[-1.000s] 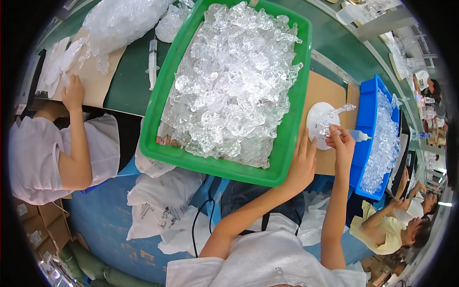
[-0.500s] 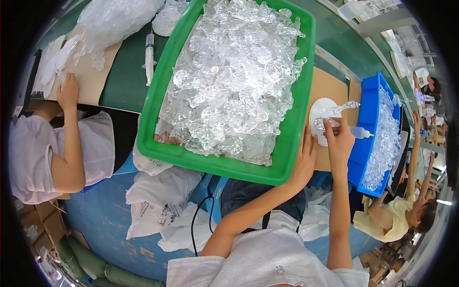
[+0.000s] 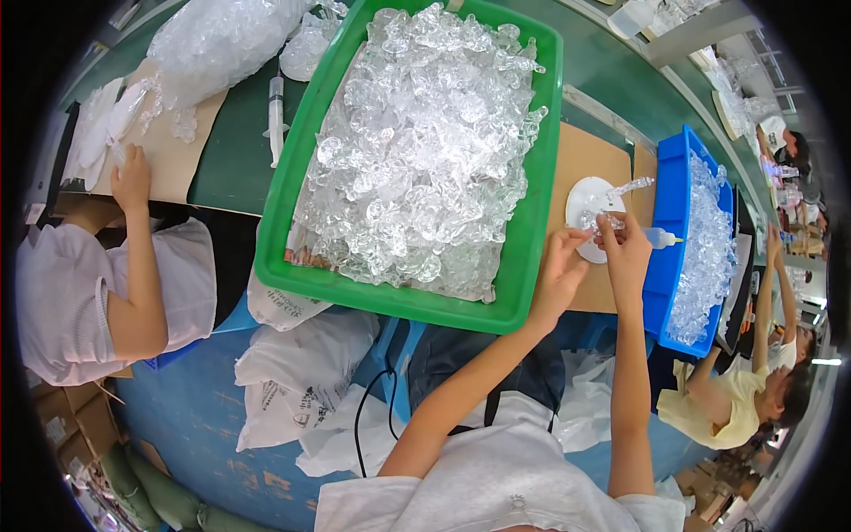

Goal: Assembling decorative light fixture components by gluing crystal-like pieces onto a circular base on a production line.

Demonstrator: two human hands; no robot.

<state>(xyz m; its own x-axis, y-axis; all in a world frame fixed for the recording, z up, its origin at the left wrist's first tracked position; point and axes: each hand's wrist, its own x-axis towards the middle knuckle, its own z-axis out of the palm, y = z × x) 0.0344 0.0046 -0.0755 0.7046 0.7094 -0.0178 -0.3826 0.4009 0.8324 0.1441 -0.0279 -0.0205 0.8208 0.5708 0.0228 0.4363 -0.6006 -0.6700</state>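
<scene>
Both my hands meet over a white round disc [image 3: 581,191] on cardboard. My right hand [image 3: 628,257] is closed, with a small translucent squeeze bottle [image 3: 661,238] tucked in it, its thin tip pointing right. A small clear plastic piece [image 3: 589,218] is at its thumb and fingertips. My left hand [image 3: 560,270] brings its thumb and fingertips together at that same piece; the exact contact is partly hidden. Another clear plastic piece [image 3: 634,186], long and knobbly, juts off the disc's right side.
A large green tray [image 3: 403,306] heaped with clear plastic pieces stands left of my hands. To the right is a blue bin [image 3: 671,177] of smaller clear pieces. A syringe [image 3: 276,115] lies beyond the tray's left edge. Other people sit left and far right.
My left hand has come off the green tray's edge and moved to the clear piece at my right fingertips. The right hand still holds the bottle. The view has shifted slightly.
</scene>
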